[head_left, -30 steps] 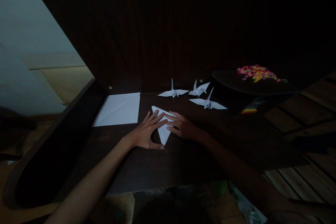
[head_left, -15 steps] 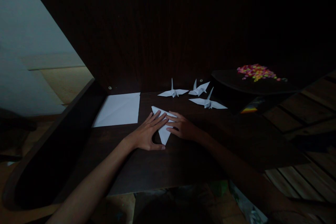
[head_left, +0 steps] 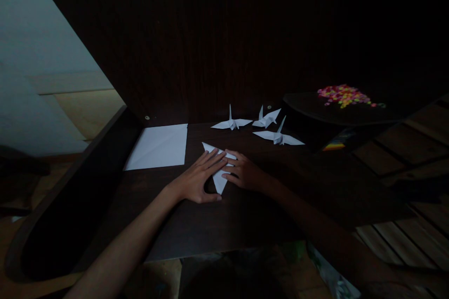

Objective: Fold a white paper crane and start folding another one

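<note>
With fingers apart and neither grip clamped, the left hand [head_left: 195,182] has slid across the folded white paper [head_left: 219,180] toward the right hand [head_left: 248,174], seemingly smoothing its crease on the table [head_left: 210,231], paper cranes [head_left: 278,138] between twelve and two o'clock.

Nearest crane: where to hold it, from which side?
Pinch the raised spike of the nearest crane lightly, probably from above: it stands narrow and clear, while the wings spread low to both sides. Another crane sits close behind, so come from the near side.
</note>
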{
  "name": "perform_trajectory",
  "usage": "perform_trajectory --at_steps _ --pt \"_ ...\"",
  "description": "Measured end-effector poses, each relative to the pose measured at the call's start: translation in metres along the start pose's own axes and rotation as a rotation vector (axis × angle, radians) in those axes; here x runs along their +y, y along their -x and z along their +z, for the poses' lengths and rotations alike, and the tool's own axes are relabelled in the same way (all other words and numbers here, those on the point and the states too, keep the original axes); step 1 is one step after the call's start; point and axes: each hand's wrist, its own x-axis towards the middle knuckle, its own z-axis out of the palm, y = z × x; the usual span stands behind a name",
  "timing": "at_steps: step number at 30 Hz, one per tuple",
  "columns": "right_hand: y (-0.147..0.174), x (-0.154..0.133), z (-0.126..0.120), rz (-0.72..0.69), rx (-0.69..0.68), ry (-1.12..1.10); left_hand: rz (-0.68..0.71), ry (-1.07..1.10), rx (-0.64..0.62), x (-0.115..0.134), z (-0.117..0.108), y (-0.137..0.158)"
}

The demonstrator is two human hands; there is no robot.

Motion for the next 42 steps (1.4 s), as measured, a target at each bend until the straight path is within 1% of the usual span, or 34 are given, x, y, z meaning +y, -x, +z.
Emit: perform_trajectory --at_steps 10,15,17,19,24,29,34,38,42 --pt "-0.001 -0.004 -0.003 0.018 -0.047 0.014 -0.015 0.034 -0.011 0.005 -0.006 -0.001" --pt "-0.001 -0.001 -0.002 0.034 -0.055 -0.017 0.02 0.07 0.02 0.009 -0.009 0.0" --pt "0.0 0.0 -0.001 0.03 -0.054 -0.016 0.011 0.066 0.049 0.009 -0.009 0.0" --pt "0.0 0.001 0.0 0.023 -0.046 -0.007 -0.034 0.057 0.105 0.006 -0.008 -0.001" --pt "0.001 0.001 0.002 0.025 -0.045 0.013 -0.211 -0.02 0.292 -0.009 0.0 -0.002" --pt "0.0 -0.001 0.0 0.05 -0.066 -0.002 -0.359 -0.061 0.406 -0.021 0.008 -0.003" --pt "0.0 -0.002 -0.002 0.062 -0.082 -0.008 -0.446 -0.066 0.458 -0.026 0.014 -0.003" --pt "-0.001 -0.003 -0.004 0.065 -0.096 -0.025 -0.468 -0.062 0.457 -0.024 0.014 -0.003" --pt "0.0 -0.003 -0.004 0.062 -0.092 -0.026 -0.507 -0.036 0.487 -0.021 0.011 -0.004"
